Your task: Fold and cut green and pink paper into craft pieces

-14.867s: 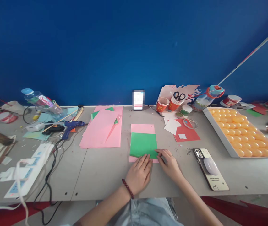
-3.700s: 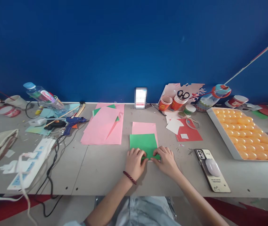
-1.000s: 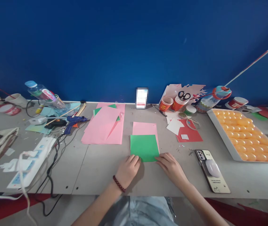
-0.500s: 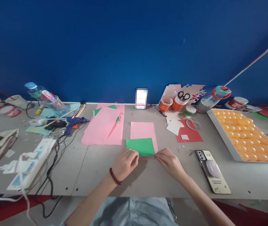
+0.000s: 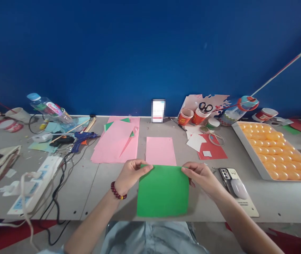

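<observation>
**Green sheet pinched at its two top corners**

In the lower centre of the frame, the left hand (image 5: 132,174) and the right hand (image 5: 202,175) each close thumb and fingers on a top corner of a square green paper sheet (image 5: 163,192). Gripped at both corners, the sheet is spread flat and faces the person, and it covers the near edge of the grey table (image 5: 105,190). Just above it, a rectangular pink paper sheet (image 5: 161,151) lies flat on the table. At the left, a clear plastic bottle with a blue cap (image 5: 50,109) lies tilted. Its red label seems to read "GranOn", though the letters are small. At the lower right lies a phone in a pale case (image 5: 239,192), and beyond it a white tray of orange balls (image 5: 274,150).
</observation>
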`<state>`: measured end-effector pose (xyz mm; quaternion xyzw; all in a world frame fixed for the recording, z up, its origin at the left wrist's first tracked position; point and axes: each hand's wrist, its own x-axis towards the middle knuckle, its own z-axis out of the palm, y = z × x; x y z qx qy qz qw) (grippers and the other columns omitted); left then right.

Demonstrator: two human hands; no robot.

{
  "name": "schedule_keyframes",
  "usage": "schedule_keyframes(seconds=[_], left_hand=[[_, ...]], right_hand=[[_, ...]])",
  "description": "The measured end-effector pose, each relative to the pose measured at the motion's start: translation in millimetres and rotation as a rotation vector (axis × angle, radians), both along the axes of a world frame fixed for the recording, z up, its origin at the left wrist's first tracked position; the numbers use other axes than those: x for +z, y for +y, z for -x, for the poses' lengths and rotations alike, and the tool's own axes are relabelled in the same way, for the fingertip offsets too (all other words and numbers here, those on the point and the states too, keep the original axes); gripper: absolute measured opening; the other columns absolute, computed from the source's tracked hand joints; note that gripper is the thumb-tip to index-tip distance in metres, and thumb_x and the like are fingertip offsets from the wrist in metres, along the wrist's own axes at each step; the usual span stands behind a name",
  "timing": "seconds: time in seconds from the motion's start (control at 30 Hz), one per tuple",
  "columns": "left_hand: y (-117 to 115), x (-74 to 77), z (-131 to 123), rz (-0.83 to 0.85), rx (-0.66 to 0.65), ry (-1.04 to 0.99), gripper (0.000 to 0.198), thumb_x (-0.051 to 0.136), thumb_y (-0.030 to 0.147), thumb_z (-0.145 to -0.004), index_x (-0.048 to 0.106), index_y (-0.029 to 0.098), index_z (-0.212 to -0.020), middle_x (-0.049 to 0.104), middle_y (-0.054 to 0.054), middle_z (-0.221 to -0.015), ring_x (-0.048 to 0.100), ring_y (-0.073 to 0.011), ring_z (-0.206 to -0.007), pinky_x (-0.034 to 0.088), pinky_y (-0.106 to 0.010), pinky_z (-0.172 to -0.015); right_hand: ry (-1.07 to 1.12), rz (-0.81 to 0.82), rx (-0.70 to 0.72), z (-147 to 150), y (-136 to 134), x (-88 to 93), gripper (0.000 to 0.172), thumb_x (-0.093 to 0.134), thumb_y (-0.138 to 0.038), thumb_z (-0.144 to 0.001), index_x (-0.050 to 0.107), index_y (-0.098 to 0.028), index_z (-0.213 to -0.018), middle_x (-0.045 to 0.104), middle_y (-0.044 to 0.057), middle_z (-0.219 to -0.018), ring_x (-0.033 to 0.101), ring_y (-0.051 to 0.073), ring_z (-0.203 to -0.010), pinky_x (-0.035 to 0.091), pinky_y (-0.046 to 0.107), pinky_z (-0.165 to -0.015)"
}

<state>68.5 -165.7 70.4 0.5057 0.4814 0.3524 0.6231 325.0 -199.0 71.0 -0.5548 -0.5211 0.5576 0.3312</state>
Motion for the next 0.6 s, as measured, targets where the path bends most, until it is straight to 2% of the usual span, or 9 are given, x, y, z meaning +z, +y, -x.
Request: schedule_keyframes(seconds=[0.13,0.3,0.4,0.6], left_hand=[[3.7,-13.7,0.1,-0.035,0.035,0.049,0.033,0.072,0.046,-0.069,0.070,0.014,-0.065,0.065,-0.002,-0.060,0.054,-0.0113,-0.056,0.040,-0.021,-0.052],[12.6,-32.8,-0.8,-0.034,0.070,0.101,0.035,0.073,0.048,-0.066,0.070,0.013,-0.066,0.065,-0.002,-0.059,0.054,-0.0122,-0.055,0.040,-0.022,-0.052],[15.4,-37.2,-2.3,-0.028,0.085,0.112,0.036,0.074,0.050,-0.064,0.070,0.014,-0.064,0.064,-0.001,-0.057,0.054,-0.0121,-0.054,0.041,-0.022,-0.051],[20.6,-43.1,-4.2,-0.026,0.113,0.113,0.036,0.075,0.051,-0.061,0.070,0.015,-0.063,0.066,-0.001,-0.058,0.057,-0.0134,-0.056,0.045,-0.023,-0.055]], right_hand=[[-0.085,-0.042,-0.058,5.7,5.6,-15.3,0.044,0.056,-0.057,-0.079,0.052,-0.018,-0.059,0.042,-0.006,-0.045,0.043,0.008,-0.042,0.032,0.021,-0.044],[-0.030,-0.033,-0.065,9.8,15.6,-35.3,0.041,0.056,-0.056,-0.079,0.056,-0.018,-0.063,0.048,-0.004,-0.049,0.047,0.010,-0.045,0.036,0.022,-0.048],[0.013,-0.041,-0.059,11.3,19.7,-43.7,0.040,0.054,-0.054,-0.081,0.058,-0.018,-0.064,0.053,-0.003,-0.051,0.050,0.011,-0.049,0.038,0.023,-0.051],[-0.036,-0.084,-0.074,11.7,24.3,-59.4,0.042,0.054,-0.056,-0.081,0.063,-0.017,-0.068,0.058,-0.001,-0.055,0.053,0.013,-0.052,0.038,0.025,-0.055]])
